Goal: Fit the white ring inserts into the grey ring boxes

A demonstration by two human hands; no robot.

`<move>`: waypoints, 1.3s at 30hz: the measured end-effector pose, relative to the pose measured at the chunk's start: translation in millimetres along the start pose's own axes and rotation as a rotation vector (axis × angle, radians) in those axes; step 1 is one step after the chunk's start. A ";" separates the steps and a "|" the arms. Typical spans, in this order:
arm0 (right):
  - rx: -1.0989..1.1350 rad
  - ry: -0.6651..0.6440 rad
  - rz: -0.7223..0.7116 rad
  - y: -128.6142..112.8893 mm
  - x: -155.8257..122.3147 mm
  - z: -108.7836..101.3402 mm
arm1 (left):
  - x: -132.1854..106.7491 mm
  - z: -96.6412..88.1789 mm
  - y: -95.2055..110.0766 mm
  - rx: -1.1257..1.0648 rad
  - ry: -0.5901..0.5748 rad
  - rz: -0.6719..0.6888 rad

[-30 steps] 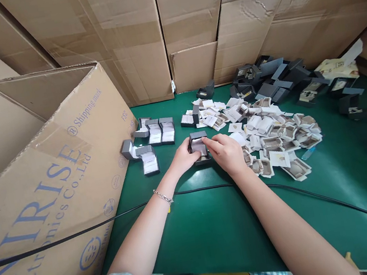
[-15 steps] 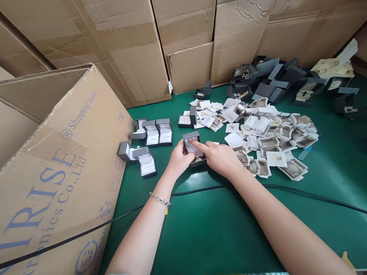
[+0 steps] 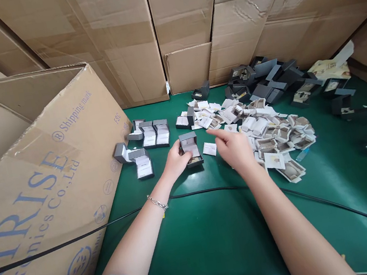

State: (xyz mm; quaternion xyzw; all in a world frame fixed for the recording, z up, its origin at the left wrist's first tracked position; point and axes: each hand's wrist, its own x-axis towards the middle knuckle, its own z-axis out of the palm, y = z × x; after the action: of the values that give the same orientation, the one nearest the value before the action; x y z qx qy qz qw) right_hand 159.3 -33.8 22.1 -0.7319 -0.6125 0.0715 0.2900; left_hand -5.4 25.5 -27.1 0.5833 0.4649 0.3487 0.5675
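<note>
A small dark grey jewelry box with a raised lid and pale lining stands on the green table. My left hand grips its left side, with the thumb reaching in over the front. To the right of the box, my right hand hovers with the index finger stretched out and the other fingers curled; nothing shows in it. Between the box and that hand lies a white printed card. Under and beyond the right hand spreads a heap of white cards and paper inserts.
Several lidded boxes with white lining stand left of my hands. A large carton leans in at the left. Dark boxes pile up at the back right. A black cable crosses the table; stacked cartons wall the back.
My right hand has pulled out of the box and moved right. A white card now shows beside the box. My left hand still holds the box.
</note>
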 end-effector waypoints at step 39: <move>-0.067 -0.245 -0.073 1.9 -13.8 1.8 | -10.9 -13.0 6.6 0.336 0.419 0.110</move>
State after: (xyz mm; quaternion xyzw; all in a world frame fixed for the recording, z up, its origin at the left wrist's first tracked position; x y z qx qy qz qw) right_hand 156.7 -46.3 16.2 -0.7042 -0.6715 0.1294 0.1910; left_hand -20.1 20.2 -17.9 0.6087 0.5914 0.4099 0.3342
